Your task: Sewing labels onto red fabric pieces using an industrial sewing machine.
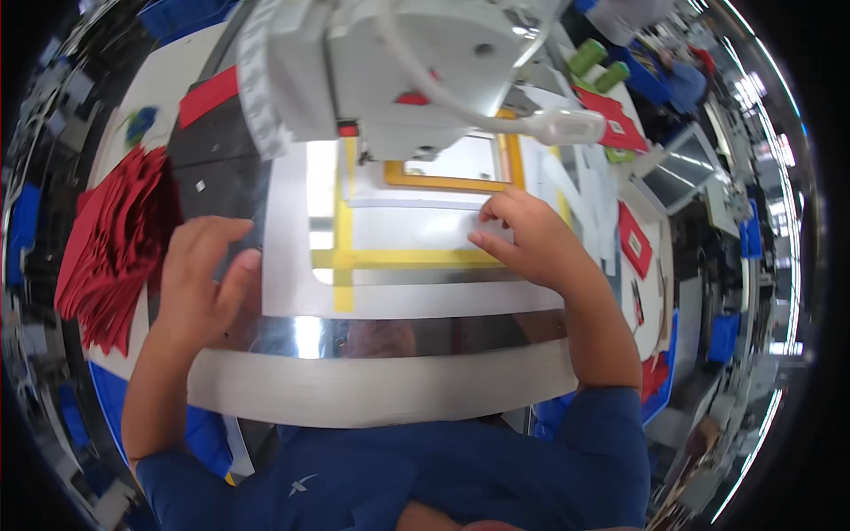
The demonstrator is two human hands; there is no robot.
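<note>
Head view: hands flat on clear template (416,232), long axis left-right.

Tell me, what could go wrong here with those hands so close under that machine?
The right hand has its fingertips on the pale template just in front of the grey machine head, so they might get caught if it runs. The left hand rests flat on the shiny plate beside the stack of red fabric pieces; a nudge could spill it.

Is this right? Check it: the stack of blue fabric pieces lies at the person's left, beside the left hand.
Not quite. The head view shows the stack of fabric pieces is red, not blue. It does lie at the person's left, beside the left hand.
</note>
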